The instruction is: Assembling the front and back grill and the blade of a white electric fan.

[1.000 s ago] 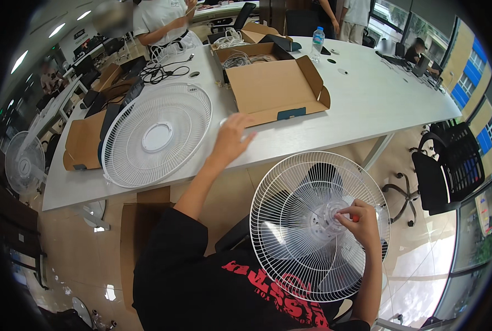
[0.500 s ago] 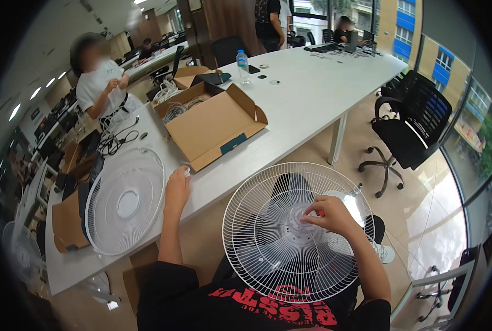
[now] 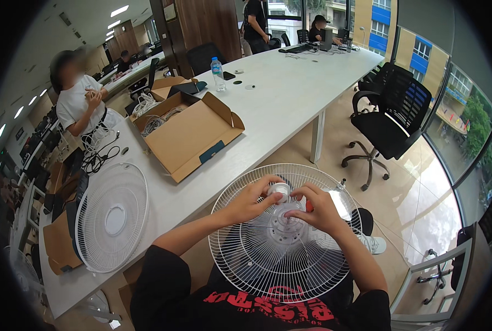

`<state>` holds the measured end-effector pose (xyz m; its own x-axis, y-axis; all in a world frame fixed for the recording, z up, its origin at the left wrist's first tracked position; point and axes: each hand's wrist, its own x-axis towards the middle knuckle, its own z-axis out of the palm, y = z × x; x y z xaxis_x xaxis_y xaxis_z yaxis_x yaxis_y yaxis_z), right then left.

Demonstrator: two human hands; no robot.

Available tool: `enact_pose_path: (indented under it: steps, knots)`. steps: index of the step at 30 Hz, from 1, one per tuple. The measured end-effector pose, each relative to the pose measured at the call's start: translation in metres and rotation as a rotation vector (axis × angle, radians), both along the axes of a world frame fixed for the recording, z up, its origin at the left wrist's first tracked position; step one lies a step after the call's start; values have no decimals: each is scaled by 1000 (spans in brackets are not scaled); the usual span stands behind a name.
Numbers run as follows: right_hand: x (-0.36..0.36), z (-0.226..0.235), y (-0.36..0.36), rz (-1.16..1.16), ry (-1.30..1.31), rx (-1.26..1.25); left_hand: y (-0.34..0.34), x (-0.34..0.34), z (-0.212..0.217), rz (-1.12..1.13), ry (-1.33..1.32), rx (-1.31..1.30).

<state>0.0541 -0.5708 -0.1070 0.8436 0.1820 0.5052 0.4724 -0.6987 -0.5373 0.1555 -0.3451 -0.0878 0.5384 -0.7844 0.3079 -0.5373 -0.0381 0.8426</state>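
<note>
A fan's round white wire guard (image 3: 240,265) with clear blades (image 3: 257,234) rests in front of me over my lap. Between the fingers of my left hand (image 3: 251,201) is a small white round cap (image 3: 279,191), held just above the clear hub (image 3: 283,227) in the middle. My right hand (image 3: 319,209) is curled close by, its thumb at the hub's upper edge. A red bit (image 3: 309,206) shows among its fingers; the rest of that thing is hidden. The other white fan guard (image 3: 113,220) leans at the table's left end.
An open cardboard box (image 3: 193,140) with cables stands on the long white table (image 3: 279,99). Black cables (image 3: 101,159) lie to its left, a water bottle (image 3: 218,74) behind it. Black office chairs (image 3: 392,116) stand at right. A person in white (image 3: 80,105) stands across the table.
My left hand has moved from the table edge beside the box to above the fan hub, bringing the white cap. My right hand has lifted slightly from the hub's middle. The view has shifted.
</note>
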Motion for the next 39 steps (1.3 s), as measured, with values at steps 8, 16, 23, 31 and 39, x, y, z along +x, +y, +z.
enact_pose_path:
  steps: [8, 16, 23, 31, 39]
  knots:
    - [-2, -2, 7, -60, -140, -22, -20, 9, -22, -107, 190, 56]
    - [-1, 2, 0, -52, -112, -12, -22, 19, -56, -134, -78, -9]
    - [-4, 2, -4, 111, 166, -15, -18, 30, -54, -338, -131, 266]
    - [2, -3, -11, 244, 227, 69, -19, 26, -41, -401, -271, 272]
    - [1, 4, -7, 172, 361, -53, -32, 36, -30, -455, -205, 273]
